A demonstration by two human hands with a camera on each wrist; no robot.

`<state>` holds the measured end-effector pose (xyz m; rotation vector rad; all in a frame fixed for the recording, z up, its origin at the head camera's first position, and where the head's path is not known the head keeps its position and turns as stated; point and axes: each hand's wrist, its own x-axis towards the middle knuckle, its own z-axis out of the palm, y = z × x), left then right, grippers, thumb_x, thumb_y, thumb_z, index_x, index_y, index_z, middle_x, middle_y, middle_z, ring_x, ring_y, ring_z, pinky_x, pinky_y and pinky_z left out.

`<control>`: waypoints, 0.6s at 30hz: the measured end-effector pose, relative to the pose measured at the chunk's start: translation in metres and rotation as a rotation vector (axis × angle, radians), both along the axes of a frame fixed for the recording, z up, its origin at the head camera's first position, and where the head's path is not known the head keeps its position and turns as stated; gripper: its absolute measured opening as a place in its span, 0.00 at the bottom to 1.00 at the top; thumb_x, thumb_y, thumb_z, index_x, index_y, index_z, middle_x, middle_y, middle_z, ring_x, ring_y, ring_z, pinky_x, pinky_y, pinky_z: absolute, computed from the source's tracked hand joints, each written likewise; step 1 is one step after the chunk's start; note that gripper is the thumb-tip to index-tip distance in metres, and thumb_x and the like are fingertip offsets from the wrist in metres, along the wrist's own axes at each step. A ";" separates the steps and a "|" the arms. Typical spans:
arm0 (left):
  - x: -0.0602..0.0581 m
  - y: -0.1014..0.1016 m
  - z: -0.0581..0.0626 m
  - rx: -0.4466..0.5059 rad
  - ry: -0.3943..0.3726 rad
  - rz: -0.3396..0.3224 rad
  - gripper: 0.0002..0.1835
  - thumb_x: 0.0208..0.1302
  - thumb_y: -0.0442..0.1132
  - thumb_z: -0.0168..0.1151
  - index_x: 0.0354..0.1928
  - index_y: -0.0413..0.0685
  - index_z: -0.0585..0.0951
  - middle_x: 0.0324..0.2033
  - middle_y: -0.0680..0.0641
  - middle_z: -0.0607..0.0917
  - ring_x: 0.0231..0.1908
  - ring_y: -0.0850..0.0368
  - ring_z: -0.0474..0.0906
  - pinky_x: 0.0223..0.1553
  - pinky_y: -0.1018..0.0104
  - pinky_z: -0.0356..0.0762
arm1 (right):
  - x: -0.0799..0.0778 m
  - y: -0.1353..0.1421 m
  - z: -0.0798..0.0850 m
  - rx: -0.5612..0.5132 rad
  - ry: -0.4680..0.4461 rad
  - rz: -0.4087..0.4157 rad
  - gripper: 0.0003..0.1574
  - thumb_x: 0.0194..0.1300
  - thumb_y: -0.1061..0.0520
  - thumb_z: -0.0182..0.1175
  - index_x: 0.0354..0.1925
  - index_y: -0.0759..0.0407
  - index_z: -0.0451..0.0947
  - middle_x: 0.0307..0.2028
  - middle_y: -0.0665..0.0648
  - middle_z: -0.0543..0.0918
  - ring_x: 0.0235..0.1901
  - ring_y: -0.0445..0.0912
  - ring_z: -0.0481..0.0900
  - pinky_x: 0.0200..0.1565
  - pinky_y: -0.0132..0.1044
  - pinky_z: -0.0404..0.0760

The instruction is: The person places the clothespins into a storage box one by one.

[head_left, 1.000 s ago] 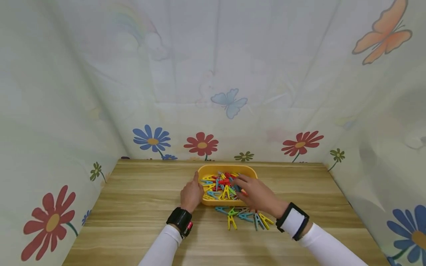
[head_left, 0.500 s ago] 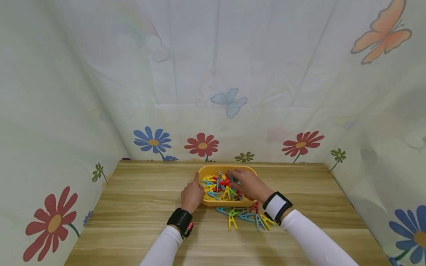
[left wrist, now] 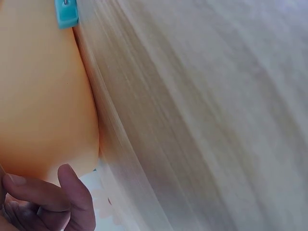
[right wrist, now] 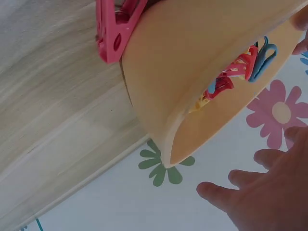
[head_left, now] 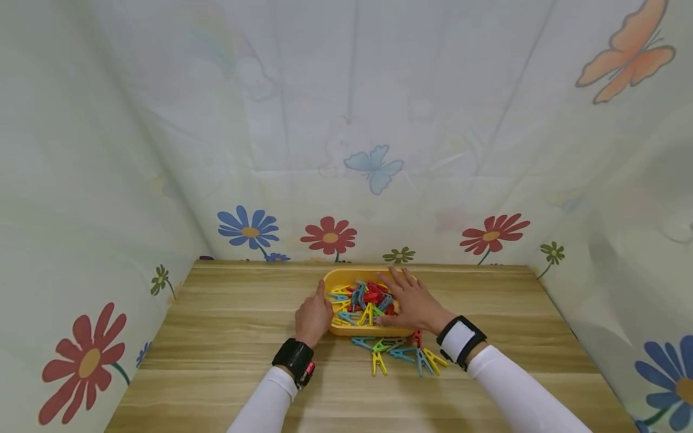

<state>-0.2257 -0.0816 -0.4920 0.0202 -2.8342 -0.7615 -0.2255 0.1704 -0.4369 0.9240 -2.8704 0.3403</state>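
A yellow plastic tray [head_left: 368, 331] filled with colourful clothespins [head_left: 368, 314] stands near the back of the table. My left hand [head_left: 314, 316] grips the tray's left end, index finger along the rim; in the left wrist view, bent fingers [left wrist: 79, 199] show beside the tray wall [left wrist: 43, 86]. Spread over the tray's right end is my right hand [head_left: 417, 307], holding nothing. From the right wrist, its fingers [right wrist: 216, 195] look splayed and apart from the tray rim [right wrist: 175, 115]. Red and blue clothespins [right wrist: 263, 58] lie heaped inside.
Several loose clothespins [head_left: 402, 354] lie on the wooden table [head_left: 243, 313] in front of the tray, among them a red clothespin [head_left: 417, 338] near its right front corner. A flowered cloth [head_left: 281, 180] closes off the back and both sides.
My right hand has gone from bent fingers among the clothespins to spread fingers, slightly further right. Red and blue clothespins now show in the middle of the tray. The left hand has stayed put.
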 end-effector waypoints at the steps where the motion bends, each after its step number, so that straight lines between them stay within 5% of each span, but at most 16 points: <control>1: -0.001 0.000 0.000 0.001 0.000 0.000 0.29 0.65 0.40 0.52 0.68 0.46 0.59 0.12 0.50 0.69 0.11 0.56 0.65 0.14 0.61 0.67 | 0.001 0.002 0.001 0.001 0.012 -0.001 0.62 0.49 0.24 0.57 0.71 0.47 0.45 0.71 0.60 0.42 0.66 0.62 0.37 0.57 0.68 0.50; 18: -0.001 -0.001 -0.002 0.003 0.010 -0.001 0.31 0.63 0.40 0.54 0.68 0.46 0.59 0.12 0.50 0.70 0.12 0.57 0.66 0.14 0.59 0.67 | 0.065 0.015 -0.001 0.051 0.085 0.070 0.65 0.45 0.18 0.51 0.72 0.45 0.43 0.71 0.58 0.40 0.67 0.58 0.34 0.57 0.68 0.52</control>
